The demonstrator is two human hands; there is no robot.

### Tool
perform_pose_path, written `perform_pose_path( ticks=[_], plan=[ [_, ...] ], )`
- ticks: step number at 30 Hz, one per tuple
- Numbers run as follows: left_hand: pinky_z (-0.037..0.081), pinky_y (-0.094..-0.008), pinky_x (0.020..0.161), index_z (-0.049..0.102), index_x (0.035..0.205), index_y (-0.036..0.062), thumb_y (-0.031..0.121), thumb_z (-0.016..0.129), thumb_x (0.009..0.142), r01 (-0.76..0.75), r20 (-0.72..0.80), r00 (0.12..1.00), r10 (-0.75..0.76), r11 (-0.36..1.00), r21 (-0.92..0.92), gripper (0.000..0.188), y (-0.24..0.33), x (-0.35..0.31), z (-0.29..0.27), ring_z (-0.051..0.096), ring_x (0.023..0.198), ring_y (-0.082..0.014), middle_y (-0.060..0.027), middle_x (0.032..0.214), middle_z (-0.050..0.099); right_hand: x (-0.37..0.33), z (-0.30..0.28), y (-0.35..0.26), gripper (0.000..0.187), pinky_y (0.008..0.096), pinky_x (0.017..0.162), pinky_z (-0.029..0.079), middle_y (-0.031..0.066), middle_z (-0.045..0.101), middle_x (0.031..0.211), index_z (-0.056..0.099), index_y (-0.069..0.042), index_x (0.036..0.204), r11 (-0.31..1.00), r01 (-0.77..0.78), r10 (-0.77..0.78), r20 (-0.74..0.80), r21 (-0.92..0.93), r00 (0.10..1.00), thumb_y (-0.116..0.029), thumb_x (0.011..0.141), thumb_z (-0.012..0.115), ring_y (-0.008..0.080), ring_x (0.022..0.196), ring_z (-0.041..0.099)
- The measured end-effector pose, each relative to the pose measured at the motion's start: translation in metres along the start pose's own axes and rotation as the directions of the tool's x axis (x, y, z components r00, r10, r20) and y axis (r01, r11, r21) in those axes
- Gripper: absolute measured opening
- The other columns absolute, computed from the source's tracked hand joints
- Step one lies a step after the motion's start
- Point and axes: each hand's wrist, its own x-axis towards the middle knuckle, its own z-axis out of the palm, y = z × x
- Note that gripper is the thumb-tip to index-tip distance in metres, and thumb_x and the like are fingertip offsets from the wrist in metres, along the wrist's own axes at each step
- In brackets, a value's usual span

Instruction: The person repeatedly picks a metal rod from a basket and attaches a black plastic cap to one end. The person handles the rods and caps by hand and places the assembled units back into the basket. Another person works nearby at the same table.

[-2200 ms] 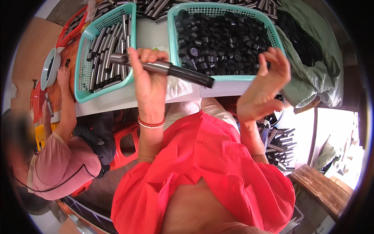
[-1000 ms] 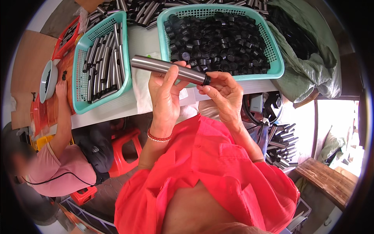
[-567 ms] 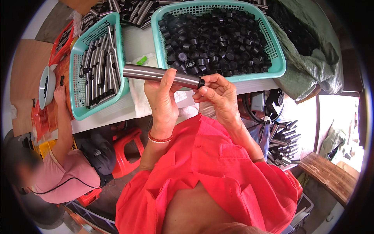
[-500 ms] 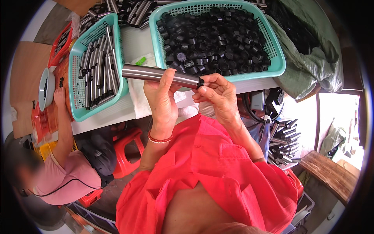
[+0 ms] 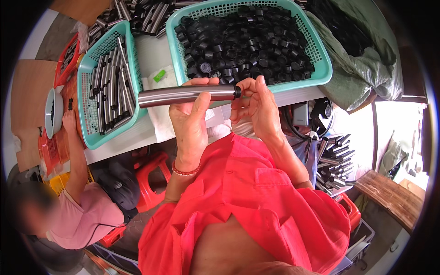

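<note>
A brushed metal tube (image 5: 158, 97) lies nearly level across my left hand (image 5: 190, 130), whose fingers and thumb wrap around it. On the tube's right end sits a black ribbed fitting (image 5: 237, 92). Beside that fitting is my right hand (image 5: 262, 112), fingers apart and loosely bent; whether a fingertip touches the fitting I cannot tell. Just beyond my hands, a large turquoise basket (image 5: 251, 91) holds a heap of short black caps (image 5: 247, 43). To the left, a smaller turquoise basket (image 5: 97, 143) holds several metal tubes (image 5: 110, 87).
A white cloth (image 5: 162, 121) and a green piece (image 5: 159, 75) lie on the white table (image 5: 114, 149). More tubes (image 5: 151, 16) are piled at the back. At left, a co-worker's hand (image 5: 69, 121) is by a bowl (image 5: 54, 114). Further tubes (image 5: 334, 160) are stacked at right.
My right hand's fingers have opened from their pinch on the black fitting. The tube has shifted slightly left and is still in my left hand. The view has moved a little.
</note>
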Motion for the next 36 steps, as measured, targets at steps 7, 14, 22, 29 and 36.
perform_pose_path(
  ticks=[7, 14, 22, 29, 36],
  plan=[
    [0.047, -0.0304, 0.091, 0.054, 0.111, -0.0037, -0.002, 0.067, 0.079, -0.138, 0.094, 0.987, 0.130, 0.987, 0.084, 0.034, 0.004, -0.008, 0.008, 0.059, 0.103, -0.0194, -0.0175, 0.112, 0.060, 0.006, 0.017, -0.016, 0.061, 0.0231, 0.041, 0.029, -0.0011, 0.040, 0.051, 0.053, -0.003, 0.063, 0.956, 0.076, -0.106, -0.093, -0.282, 0.990, -0.050, 0.097, 0.032, 0.0074, 0.043, 0.034],
    [0.041, -0.0327, 0.097, 0.052, 0.114, -0.0037, 0.000, 0.066, 0.080, -0.244, 0.103, 0.969, 0.225, 0.939, 0.244, 0.036, -0.001, -0.013, 0.009, 0.057, 0.104, -0.0204, -0.0215, 0.116, 0.058, 0.013, 0.023, -0.021, 0.045, 0.0217, 0.044, 0.026, -0.0046, 0.039, 0.054, 0.058, -0.003, 0.081, 0.974, 0.140, -0.147, -0.026, -0.180, 0.989, -0.042, 0.096, 0.040, 0.0039, 0.048, 0.033],
    [0.044, -0.0316, 0.095, 0.052, 0.113, -0.0041, 0.002, 0.064, 0.083, -0.287, 0.098, 0.958, 0.271, 0.927, 0.242, 0.033, -0.009, -0.013, 0.011, 0.057, 0.104, -0.0205, -0.0212, 0.114, 0.058, 0.024, 0.027, -0.009, 0.033, 0.0186, 0.047, 0.027, -0.0073, 0.040, 0.058, 0.061, -0.003, 0.092, 0.933, 0.322, -0.330, -0.026, -0.161, 0.944, -0.027, 0.095, 0.039, 0.0016, 0.052, 0.034],
    [0.049, -0.0342, 0.092, 0.052, 0.110, -0.0046, 0.004, 0.061, 0.085, -0.149, -0.036, 0.987, 0.154, 0.983, 0.106, 0.029, -0.010, -0.005, 0.009, 0.058, 0.103, -0.0222, -0.0202, 0.112, 0.058, 0.026, 0.034, -0.001, 0.023, 0.0186, 0.050, 0.030, -0.0038, 0.048, 0.065, 0.059, 0.001, 0.094, 0.792, 0.523, -0.578, -0.111, -0.313, 0.809, -0.007, 0.090, 0.038, 0.0023, 0.055, 0.035],
    [0.052, -0.0353, 0.088, 0.054, 0.109, -0.0040, 0.008, 0.064, 0.085, -0.066, -0.062, 0.996, 0.065, 0.998, -0.018, 0.029, -0.009, -0.004, 0.004, 0.061, 0.097, -0.0214, -0.0192, 0.109, 0.060, 0.024, 0.035, 0.000, 0.022, 0.0200, 0.050, 0.033, 0.0017, 0.053, 0.066, 0.058, 0.002, 0.092, 0.609, 0.584, -0.694, -0.004, -0.537, 0.720, -0.003, 0.089, 0.036, 0.0031, 0.054, 0.037]
  ],
)
